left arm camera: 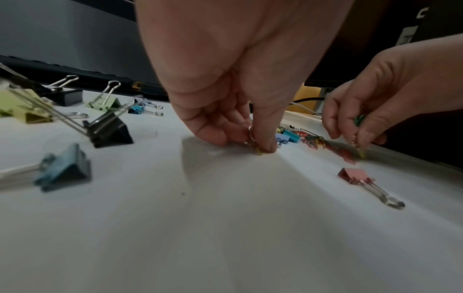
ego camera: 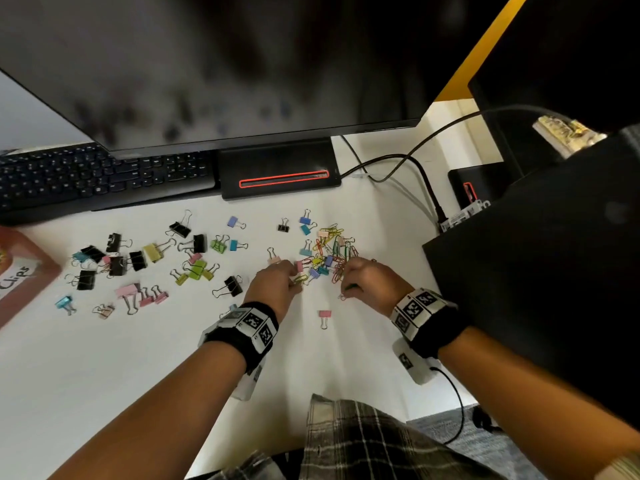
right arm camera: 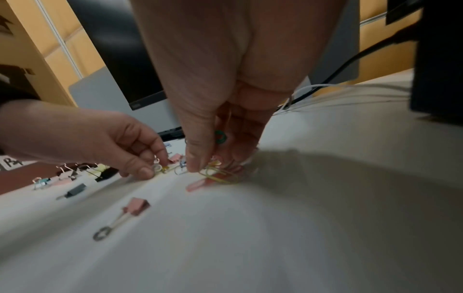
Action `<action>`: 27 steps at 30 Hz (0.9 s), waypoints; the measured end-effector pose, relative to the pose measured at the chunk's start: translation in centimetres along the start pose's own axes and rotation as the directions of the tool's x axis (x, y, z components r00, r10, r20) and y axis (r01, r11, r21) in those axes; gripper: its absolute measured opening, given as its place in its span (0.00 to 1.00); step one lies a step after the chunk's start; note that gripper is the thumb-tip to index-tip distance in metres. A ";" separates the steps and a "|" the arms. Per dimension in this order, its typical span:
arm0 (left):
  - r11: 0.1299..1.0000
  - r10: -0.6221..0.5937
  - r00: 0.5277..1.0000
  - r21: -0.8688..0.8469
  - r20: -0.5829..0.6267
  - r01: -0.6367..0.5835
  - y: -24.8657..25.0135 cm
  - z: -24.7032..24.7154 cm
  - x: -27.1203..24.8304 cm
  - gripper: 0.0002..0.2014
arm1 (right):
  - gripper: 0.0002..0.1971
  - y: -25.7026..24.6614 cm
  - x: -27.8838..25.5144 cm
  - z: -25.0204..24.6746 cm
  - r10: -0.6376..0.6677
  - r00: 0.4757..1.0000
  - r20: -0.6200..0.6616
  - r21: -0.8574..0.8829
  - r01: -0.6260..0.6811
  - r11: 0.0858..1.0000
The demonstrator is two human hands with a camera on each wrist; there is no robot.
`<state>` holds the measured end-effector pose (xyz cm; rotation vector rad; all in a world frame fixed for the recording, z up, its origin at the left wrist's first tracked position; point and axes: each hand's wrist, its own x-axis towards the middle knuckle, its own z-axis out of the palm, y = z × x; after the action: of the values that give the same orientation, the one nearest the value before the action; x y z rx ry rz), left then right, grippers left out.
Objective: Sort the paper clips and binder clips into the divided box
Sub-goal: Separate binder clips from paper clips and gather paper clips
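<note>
1. Step in hand, as I judge it: picking clips out of the mixed heap; sorting proper has barely begun, since nearly all clips lie loose on the tabletop (ego camera: 104, 375)
2. Left hand (ego camera: 273, 289): fingers curled down, pinching a yellow paper clip (ego camera: 300, 279) against the surface at the near left fringe of the paper clip heap (ego camera: 332, 251); the left wrist view shows thumb and forefinger closed on a wire loop
3. Right hand (ego camera: 367, 284): fingers curled, a green paper clip (right arm camera: 220, 136) tucked in them, fingertips (right arm camera: 195, 166) nipping further wire clips at the near right fringe of the heap
4. Binder clips (ego camera: 138, 261): spread across the left half of the tabletop, black, yellow, green, pink, blue; one pink binder clip (ego camera: 324, 317) lies alone nearer the front edge, between the wrists
5. Divided box: not clearly in view; a reddish-brown tray (ego camera: 24, 271) at the left edge may be it, cannot confirm
6. Next move calls for lifting the pinched clips free of the tangle without dragging neighbours, then carrying them to one compartment
7. Writing: handwritten label (ego camera: 15, 276) on the tray reads "Clips", its start cut off; wristbands carry black-and-white square markers; nothing else legible
</note>
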<state>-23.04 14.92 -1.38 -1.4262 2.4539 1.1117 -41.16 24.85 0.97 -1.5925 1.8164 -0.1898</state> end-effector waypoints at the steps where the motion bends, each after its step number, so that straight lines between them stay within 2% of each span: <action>1: 0.999 0.017 1.000 0.029 -0.013 -0.016 0.1 0.1 0.2 0.12 | 0.08 0.5 -0.3 -0.1 0.008 1.000 0.023 -0.016 -0.008 1.000; 3: 0.995 0.046 0.999 0.094 -0.028 -0.043 0.1 0.3 0.8 0.09 | 0.09 1.0 -0.6 0.0 0.005 0.999 0.047 -0.067 -0.002 0.998; 6: 0.987 0.058 0.998 0.150 -0.021 -0.054 -0.1 0.5 1.2 0.07 | 0.06 1.0 -0.6 0.6 -0.025 1.000 0.018 -0.115 0.027 0.993; 8: 0.984 0.075 0.997 0.166 -0.019 -0.071 -0.2 0.5 1.2 0.07 | 0.01 1.0 -0.4 1.1 -0.038 0.999 0.022 -0.124 0.041 0.991; 10: 0.983 0.100 0.995 0.159 -0.012 -0.097 -0.4 0.4 1.1 0.09 | 0.02 1.0 -0.2 1.6 -0.060 0.998 0.000 -0.145 0.060 0.988; 12: 0.979 0.125 0.992 0.160 0.000 -0.123 -0.6 0.3 0.9 0.08 | 0.02 0.4 0.0 1.8 -0.034 0.998 -0.052 -0.117 0.028 0.993; 17: 0.970 0.110 0.994 0.214 0.025 -0.113 -0.9 0.1 0.6 0.05 | 0.06 -1.4 0.8 2.0 0.064 0.998 0.002 -0.088 -0.064 0.994; 22: 0.978 0.109 0.994 0.176 0.023 -0.111 -1.3 0.0 0.2 0.08 | 0.10 -2.7 1.9 2.6 0.083 0.994 0.076 -0.109 -0.075 0.991; 25: 0.993 0.088 0.996 0.073 -0.003 -0.088 -1.4 -1.3 -0.5 0.08 | 0.11 -2.9 2.4 2.4 0.064 0.992 0.109 -0.076 -0.056 0.996; 27: 0.995 0.097 0.993 -0.002 -0.062 -0.097 -1.5 -2.9 -1.5 0.07 | 0.10 -3.3 2.6 1.9 0.057 0.995 0.081 -0.038 -0.054 0.998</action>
<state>-20.27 13.73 0.51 -1.3758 2.5904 1.1090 -37.41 22.37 0.30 -1.5496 1.8073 -0.0654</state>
